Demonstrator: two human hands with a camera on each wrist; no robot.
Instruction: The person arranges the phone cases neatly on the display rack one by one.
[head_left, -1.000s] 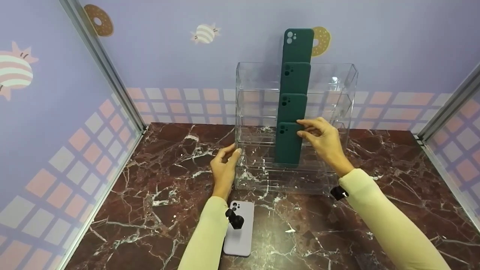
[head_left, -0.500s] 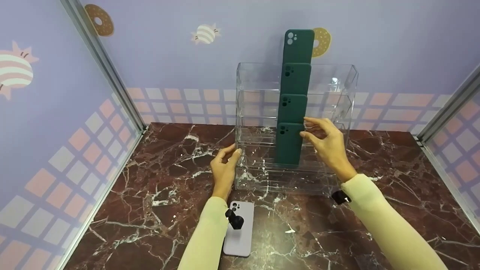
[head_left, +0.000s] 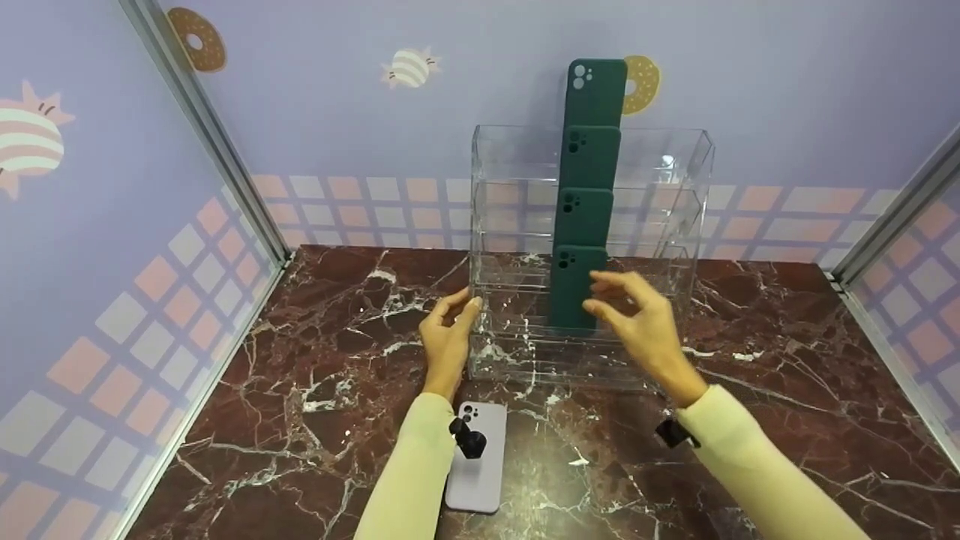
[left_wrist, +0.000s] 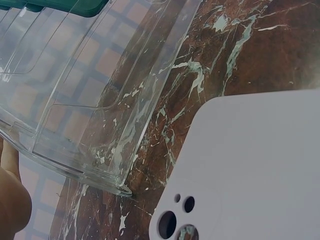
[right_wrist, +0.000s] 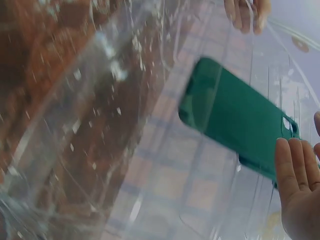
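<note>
A clear acrylic stepped rack (head_left: 517,360) stands on the table, bearing several dark green phone cases upright, one above another. My left hand (head_left: 448,337) holds the rack's left side edge near its front, thumb and fingers at the panel. In the left wrist view, part of that hand (left_wrist: 12,200) shows beside the clear side wall. My right hand (head_left: 637,322) hovers before the lowest green phone case (head_left: 574,289), thumb and fingers apart with nothing between them. The right wrist view shows its straight fingers (right_wrist: 295,170) overlapping the case's camera end.
A pale lilac phone case (head_left: 480,480) lies on the dark red marbled table (head_left: 337,450), partly under my left forearm and its wrist camera (head_left: 469,441). Purple patterned walls (head_left: 337,90) close off the back and both sides.
My right hand has come away from the top right edge of the lowest green case and moved down in front of it. The left hand and the cases stay in place.
</note>
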